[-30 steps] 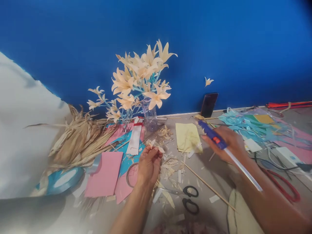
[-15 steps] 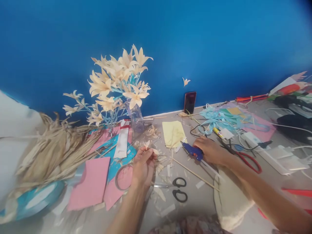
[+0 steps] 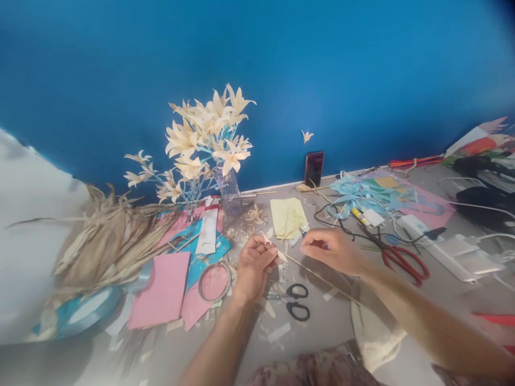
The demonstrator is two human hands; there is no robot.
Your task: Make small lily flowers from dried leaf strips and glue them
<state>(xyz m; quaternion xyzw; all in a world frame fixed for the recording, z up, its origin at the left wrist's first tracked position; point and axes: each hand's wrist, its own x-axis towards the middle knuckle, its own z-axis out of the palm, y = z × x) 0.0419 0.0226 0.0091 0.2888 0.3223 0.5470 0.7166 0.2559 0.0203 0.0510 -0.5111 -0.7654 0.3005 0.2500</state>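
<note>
My left hand, palm turned up, pinches a small pale husk flower between thumb and fingers. A pale petal sticks out by the fingertips. My right hand is just to the right, fingers curved and loosely apart, with no held thing visible. Behind it lies the blue glue gun, mostly hidden by the hand. A thin stick runs beneath the right hand. Black-handled scissors lie in front of the hands, beside husk scraps. A yellow paper sheet lies beyond.
A clear vase of pale flowers stands at the back. Dry husks, pink paper and a tape roll lie left. Red-handled pliers, blue ribbon and a power strip lie right. A phone leans on the wall.
My right hand has come off the glue gun's handle and moved left, covering most of the gun. My left hand, with the flower, has shifted right. The view has turned slightly.
</note>
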